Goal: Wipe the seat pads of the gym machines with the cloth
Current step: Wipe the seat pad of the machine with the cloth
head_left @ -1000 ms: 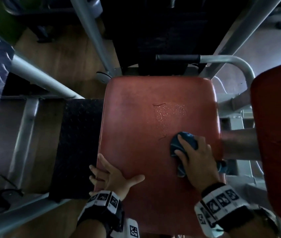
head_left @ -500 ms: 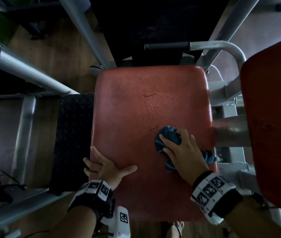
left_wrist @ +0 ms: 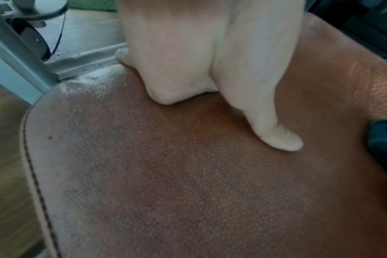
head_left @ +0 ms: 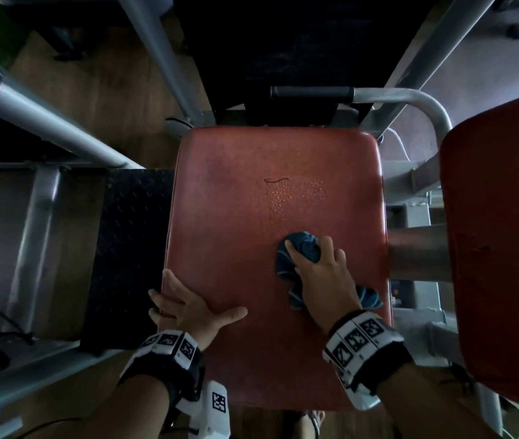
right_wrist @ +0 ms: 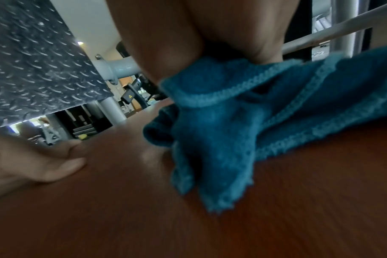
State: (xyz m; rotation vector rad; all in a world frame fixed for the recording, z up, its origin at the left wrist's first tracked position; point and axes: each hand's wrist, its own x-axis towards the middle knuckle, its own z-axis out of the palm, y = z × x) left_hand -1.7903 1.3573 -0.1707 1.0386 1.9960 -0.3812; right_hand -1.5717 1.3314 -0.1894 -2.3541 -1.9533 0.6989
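A red seat pad (head_left: 236,223) fills the middle of the head view, with water droplets (head_left: 296,194) and a thin dark strand (head_left: 275,179) on its far half. My right hand (head_left: 321,264) grips a bunched blue cloth (head_left: 308,247) and presses it on the pad just below the droplets. A cloth corner trails toward the pad's right edge. My left hand (head_left: 185,304) rests on the pad's near left edge, thumb flat on top, fingers spread over the side. The right wrist view shows the cloth (right_wrist: 243,122) under my palm; the left wrist view shows my thumb (left_wrist: 276,132) on the leather.
A second red pad (head_left: 505,248) stands close on the right, joined by a metal cylinder (head_left: 416,251). A black diamond-plate step (head_left: 128,248) lies left of the seat. Grey frame tubes (head_left: 58,128) and a curved handle with a black grip (head_left: 312,91) surround the pad.
My right hand has slid the cloth a little to the left across the pad. The left hand has stayed on the left edge.
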